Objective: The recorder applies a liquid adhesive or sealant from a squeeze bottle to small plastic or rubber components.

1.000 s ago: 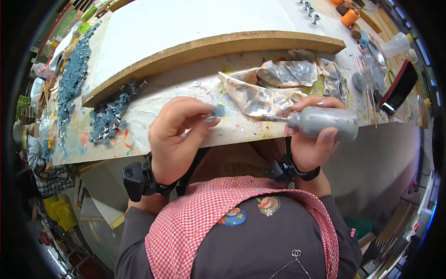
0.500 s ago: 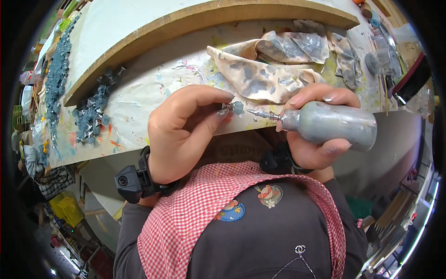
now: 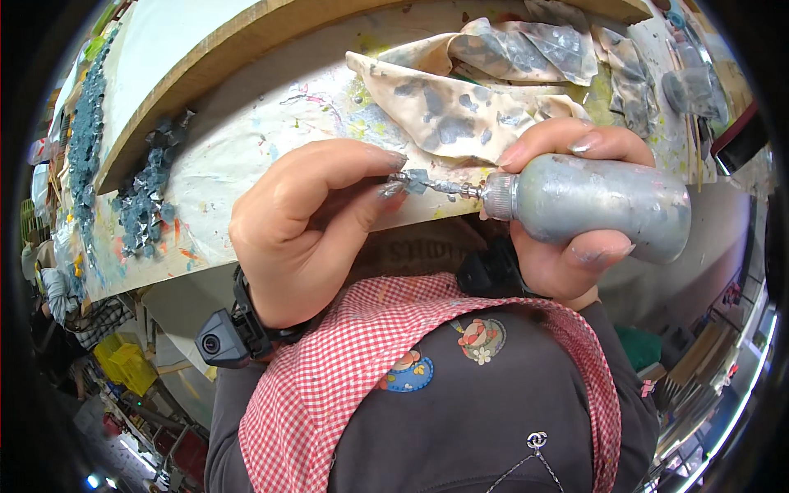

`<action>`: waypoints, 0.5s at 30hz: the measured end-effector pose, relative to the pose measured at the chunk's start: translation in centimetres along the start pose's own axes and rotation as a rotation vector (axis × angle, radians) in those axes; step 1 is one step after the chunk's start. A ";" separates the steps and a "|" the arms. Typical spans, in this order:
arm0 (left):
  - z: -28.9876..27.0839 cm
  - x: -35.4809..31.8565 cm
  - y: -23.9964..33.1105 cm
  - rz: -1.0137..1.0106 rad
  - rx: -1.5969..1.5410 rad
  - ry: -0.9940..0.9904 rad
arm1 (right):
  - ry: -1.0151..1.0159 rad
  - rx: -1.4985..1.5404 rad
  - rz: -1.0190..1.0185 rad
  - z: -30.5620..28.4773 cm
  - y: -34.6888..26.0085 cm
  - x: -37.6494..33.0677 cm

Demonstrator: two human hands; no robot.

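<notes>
The right hand (image 3: 567, 230) is wrapped round a grey, paint-smeared squeeze bottle (image 3: 604, 205), thumb on top and fingers beneath, so the bottle lies almost level with its thin metal nozzle (image 3: 444, 187) aimed leftward; a grip like that suits steady squeezing with the tip kept on target. The left hand (image 3: 304, 230) is pressed into a pinch, thumb and forefinger tips closed on a small grey-blue chip (image 3: 413, 180), which sits right at the nozzle's tip, just in front of the near edge of the bench (image 3: 246, 156); holding the chip up off the bench, close to the chest, probably keeps both hands free to line up so small a target.

Behind the hands a stained cloth (image 3: 460, 115) lies crumpled on the bench's paint-spotted covering; toward the left edge a cluster of grey-blue chips (image 3: 148, 197) rests beside a curved wooden board (image 3: 189, 74), and more chips run up along the far left of it.

The chip is largely covered by the fingertips, so its shape is hard to make out; whether anything is coming out of the nozzle cannot be told; the right wrist is hidden behind the bottle; a black device is strapped at the left wrist (image 3: 222, 341); the things at the bench's right corner are too warped and dim to name.
</notes>
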State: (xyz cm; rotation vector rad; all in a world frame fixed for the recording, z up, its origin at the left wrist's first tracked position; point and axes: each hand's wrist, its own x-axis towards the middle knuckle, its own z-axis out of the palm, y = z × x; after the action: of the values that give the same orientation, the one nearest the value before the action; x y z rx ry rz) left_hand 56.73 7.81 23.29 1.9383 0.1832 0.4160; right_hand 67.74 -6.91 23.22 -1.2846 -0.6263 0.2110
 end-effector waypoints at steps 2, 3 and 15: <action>-0.2 0.3 -0.1 0.007 -0.005 -0.010 | 0.002 -0.007 -0.006 0.1 0.1 0.2; -0.2 0.2 -0.1 0.016 -0.002 -0.011 | -0.004 -0.007 -0.018 0.1 0.2 0.3; 0.6 0.2 0.2 -0.029 -0.095 0.132 | -0.019 -0.016 -0.038 0.0 0.2 0.4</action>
State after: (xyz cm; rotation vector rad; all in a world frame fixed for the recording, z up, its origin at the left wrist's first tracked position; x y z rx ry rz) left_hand 57.13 7.30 23.31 1.8142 0.2715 0.5247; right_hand 68.06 -6.63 23.13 -1.2864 -0.6698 0.1871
